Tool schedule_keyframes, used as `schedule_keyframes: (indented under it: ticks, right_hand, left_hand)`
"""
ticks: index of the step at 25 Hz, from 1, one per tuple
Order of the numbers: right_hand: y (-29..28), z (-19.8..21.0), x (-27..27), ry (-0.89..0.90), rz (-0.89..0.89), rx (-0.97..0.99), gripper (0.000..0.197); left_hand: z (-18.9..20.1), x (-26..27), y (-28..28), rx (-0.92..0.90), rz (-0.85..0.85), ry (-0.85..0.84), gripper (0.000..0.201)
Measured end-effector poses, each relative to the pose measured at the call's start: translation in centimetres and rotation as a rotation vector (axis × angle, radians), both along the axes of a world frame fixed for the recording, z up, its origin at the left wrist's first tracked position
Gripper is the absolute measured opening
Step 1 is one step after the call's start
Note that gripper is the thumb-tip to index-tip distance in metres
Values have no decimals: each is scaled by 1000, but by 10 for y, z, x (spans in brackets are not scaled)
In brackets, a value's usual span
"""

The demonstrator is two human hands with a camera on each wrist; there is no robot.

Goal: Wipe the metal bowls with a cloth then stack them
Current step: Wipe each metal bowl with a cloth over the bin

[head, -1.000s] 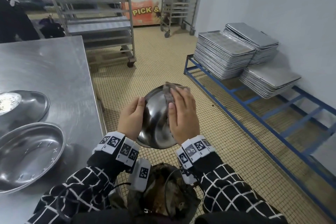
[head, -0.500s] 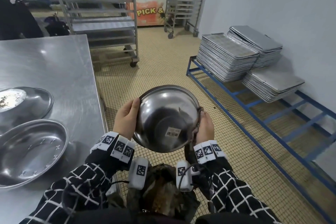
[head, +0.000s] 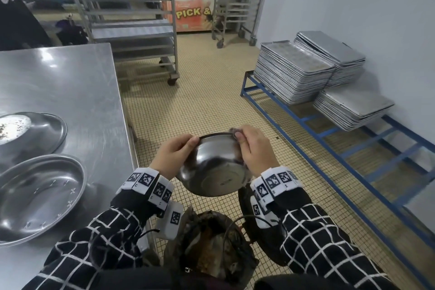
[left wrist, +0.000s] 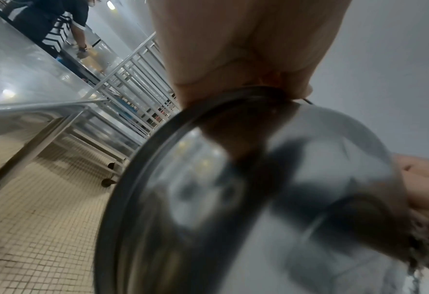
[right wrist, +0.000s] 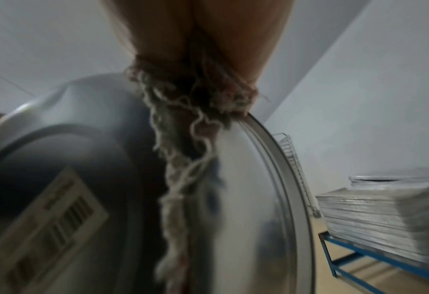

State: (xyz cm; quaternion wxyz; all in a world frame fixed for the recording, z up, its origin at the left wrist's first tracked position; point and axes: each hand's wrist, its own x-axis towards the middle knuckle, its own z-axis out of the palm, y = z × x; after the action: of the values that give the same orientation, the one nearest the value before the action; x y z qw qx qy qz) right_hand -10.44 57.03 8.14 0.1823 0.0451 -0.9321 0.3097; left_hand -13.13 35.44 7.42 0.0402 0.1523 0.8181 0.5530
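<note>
head view: bowl (head: 211,167) tilted, bottom toward the camera; left hand (head: 173,156) grips its rim, right hand (head: 255,148) pinches cloth (right wrist: 183,151) on the rim.

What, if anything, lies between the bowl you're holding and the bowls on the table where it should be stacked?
Nothing visible does. The bowl, held by the left hand and the right hand with the cloth, hangs beside the table; the nearer table bowl sits open.

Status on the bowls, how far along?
Done: nothing stacked that shows. In hand: one bowl held over the floor, left hand gripping its rim, right hand pressing the cloth to the rim. Left: two bowls lie apart on the table; the far one looks soiled.
</note>
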Motion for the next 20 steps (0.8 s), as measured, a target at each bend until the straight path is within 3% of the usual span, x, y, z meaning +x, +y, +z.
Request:
schedule_keyframes:
  ticks: [3,5,8,10,15,17,20]
  right_hand:
    - [-16,3,2,212,-62,-161,24]
    - [-33,4,7,300,-77,-160,26]
    - [-55,-2,17,260,24,105,38]
    - [-55,-9,19,223,24,170,46]
    - [-35,-25,15,-32,-279,-400,66]
    - [-35,-29,21,-67,-251,-383,53]
    - [-49,-27,29,34,-123,-171,51]
  left_hand:
    - [2,1,4,17,98,9,28]
    - [3,2,7,11,139,0,29]
    - [8,3,11,66,197,-3,29]
    - [14,4,11,44,217,28,31]
    - [20,6,6,15,199,40,37]
    - [19,6,6,-16,193,42,37]
    - [19,9,8,-34,201,51,36]
